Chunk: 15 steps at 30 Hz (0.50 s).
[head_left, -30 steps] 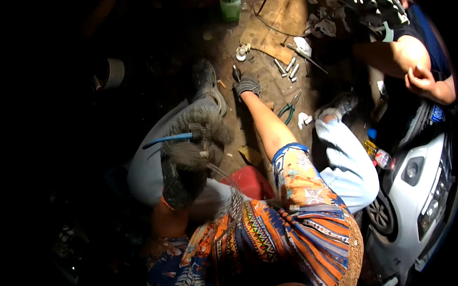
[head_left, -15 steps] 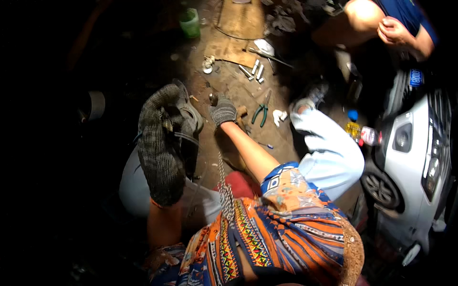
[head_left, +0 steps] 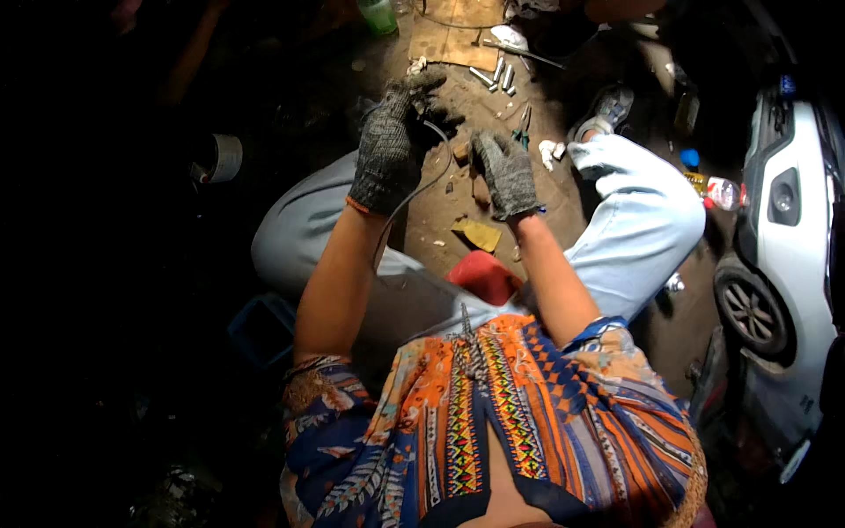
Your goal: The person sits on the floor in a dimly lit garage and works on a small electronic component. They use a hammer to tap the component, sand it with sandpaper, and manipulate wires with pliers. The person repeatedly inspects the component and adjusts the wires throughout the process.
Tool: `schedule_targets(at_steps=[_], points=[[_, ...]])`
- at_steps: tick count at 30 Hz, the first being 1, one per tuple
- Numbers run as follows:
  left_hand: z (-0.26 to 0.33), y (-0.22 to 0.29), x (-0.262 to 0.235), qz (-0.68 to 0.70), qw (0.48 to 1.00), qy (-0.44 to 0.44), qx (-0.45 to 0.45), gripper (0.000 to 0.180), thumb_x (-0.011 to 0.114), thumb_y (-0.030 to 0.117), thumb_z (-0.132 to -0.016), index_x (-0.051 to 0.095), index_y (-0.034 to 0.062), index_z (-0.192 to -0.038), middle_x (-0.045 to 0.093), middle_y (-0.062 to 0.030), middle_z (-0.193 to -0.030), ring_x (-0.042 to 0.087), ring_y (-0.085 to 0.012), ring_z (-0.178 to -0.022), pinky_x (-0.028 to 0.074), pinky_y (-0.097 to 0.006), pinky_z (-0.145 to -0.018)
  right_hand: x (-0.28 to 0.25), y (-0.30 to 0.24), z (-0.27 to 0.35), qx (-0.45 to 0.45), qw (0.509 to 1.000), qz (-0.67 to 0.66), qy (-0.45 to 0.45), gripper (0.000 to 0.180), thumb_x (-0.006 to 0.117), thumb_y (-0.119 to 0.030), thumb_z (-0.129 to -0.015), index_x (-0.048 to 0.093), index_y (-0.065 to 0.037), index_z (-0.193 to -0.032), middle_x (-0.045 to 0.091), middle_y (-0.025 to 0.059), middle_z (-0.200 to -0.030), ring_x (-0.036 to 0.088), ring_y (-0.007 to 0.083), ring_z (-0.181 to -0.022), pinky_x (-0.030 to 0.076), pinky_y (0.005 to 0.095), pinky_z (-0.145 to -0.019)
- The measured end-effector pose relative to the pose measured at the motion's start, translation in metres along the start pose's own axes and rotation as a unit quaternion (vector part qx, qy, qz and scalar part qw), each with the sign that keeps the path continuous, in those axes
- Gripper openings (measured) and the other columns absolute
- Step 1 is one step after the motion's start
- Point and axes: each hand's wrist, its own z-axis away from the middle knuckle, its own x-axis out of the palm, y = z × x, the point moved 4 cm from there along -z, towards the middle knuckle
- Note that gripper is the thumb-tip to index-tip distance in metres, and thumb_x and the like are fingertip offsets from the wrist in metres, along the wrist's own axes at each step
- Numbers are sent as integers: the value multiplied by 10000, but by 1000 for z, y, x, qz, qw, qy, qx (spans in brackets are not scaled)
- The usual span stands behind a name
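Note:
My left hand (head_left: 392,150), in a dark grey knit glove, is raised over the floor with its fingers bent. A thin grey cable (head_left: 433,182) comes out from between thumb and palm and curves back past the wrist; what else the fingers cover is in shadow. To its right, my right hand (head_left: 506,176), gloved alike, is curled downward, its fingertips hiding whatever they grip. A small brown block (head_left: 461,151) lies beside those fingers. Just beyond them are green-handled pliers (head_left: 525,132), partly covered by the glove.
Several metal cylinders (head_left: 502,76) lie near cardboard (head_left: 458,40), with a green cup (head_left: 378,16) behind. White crumpled paper (head_left: 552,153) and a yellow scrap (head_left: 478,234) are on the floor. Bottles (head_left: 723,194) and a white car (head_left: 792,238) stand right. Something red (head_left: 484,277) shows between my legs.
My left hand has moved right and forward, bringing the cable along. My right hand has shifted right toward the pliers. The view has tilted, and the other person is mostly out of it.

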Motion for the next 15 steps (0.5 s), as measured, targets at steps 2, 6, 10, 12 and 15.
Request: schedule_targets(at_steps=[2, 6, 10, 12, 15], points=[[-9, 6, -7, -64, 998, 13, 10, 283, 350, 126, -929, 549, 30, -1106, 590, -96, -1023, 602, -196, -879, 499, -305, -765, 1, -62, 4, -58, 997, 19, -42, 314, 489, -254, -899, 596, 37, -950, 633, 94, -770, 588, 176, -627, 465, 283, -604], [-13, -2, -10, -176, 984, 39, 14, 330, 377, 257, -950, 541, 35, -1132, 592, -70, -954, 574, -152, -833, 487, -304, -732, 31, -56, 12, 76, 952, -218, -202, 283, 473, -164, -889, 535, 0, -1112, 629, 98, -879, 604, 199, -796, 482, 316, -732], [7, -12, -10, -145, 987, 31, -67, 374, 391, 331, -944, 582, 28, -1051, 610, -80, -899, 581, -142, -733, 489, -271, -651, 46, -92, 27, -74, 984, -138, -89, 244, 514, -145, -849, 580, 21, -1016, 633, 113, -893, 574, 175, -821, 456, 320, -742], [11, -2, -20, -126, 988, 46, -79, 445, 382, 391, -941, 600, 7, -993, 622, -82, -849, 584, -150, -709, 494, -280, -641, 47, -87, 39, 111, 953, -203, -195, 214, 511, -141, -855, 586, 20, -974, 634, 110, -879, 579, 190, -813, 455, 332, -726], [17, 7, -37, -114, 987, 98, -59, 521, 379, 474, -920, 608, 21, -804, 619, -76, -732, 587, -177, -649, 492, -303, -590, 55, -95, 48, -120, 966, -129, -189, 137, 540, -153, -872, 617, -52, -925, 590, 25, -756, 539, 108, -644, 445, 242, -577]])
